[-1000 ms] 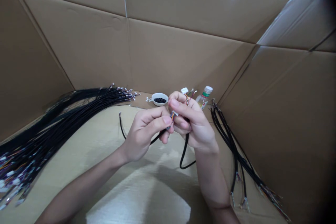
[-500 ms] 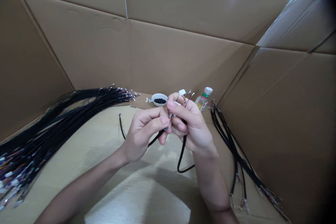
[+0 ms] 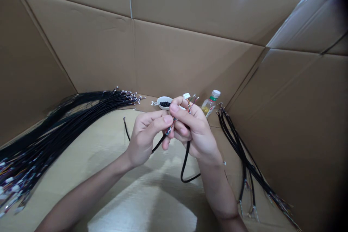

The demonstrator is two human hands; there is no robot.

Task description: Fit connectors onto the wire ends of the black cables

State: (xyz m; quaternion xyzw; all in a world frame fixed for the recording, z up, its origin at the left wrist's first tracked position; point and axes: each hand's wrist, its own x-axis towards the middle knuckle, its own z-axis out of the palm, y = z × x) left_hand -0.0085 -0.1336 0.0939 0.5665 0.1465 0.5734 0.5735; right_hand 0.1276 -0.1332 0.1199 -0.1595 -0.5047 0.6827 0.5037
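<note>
My left hand [image 3: 148, 136] pinches the thin coloured wires [image 3: 169, 129] where they leave the sheath of a black cable [image 3: 158, 145]. Close against it, my right hand [image 3: 195, 127] is closed on the same wires and on a black cable [image 3: 186, 161] that hangs below it in a loop. A white connector plug [image 3: 186, 95] and several fine loose wire ends [image 3: 193, 98] stick up above the right fingers. Between the hands the fingertips hide part of the wires. Whether the two black stretches are one cable, I cannot tell.
On the left lies a large bundle of black cables [image 3: 81, 116] with white plugs. A white bowl [image 3: 164, 99] holding small black pieces and a clear bottle [image 3: 211, 102] with a white cap stand at the back. More black cables [image 3: 244, 152] lie right. Cardboard walls [image 3: 195, 54] surround the table.
Both hands have shifted slightly left with the cable. My left fingertips have moved along the wires, so more coloured wire shows below them. The hanging loop has swung a little left.
</note>
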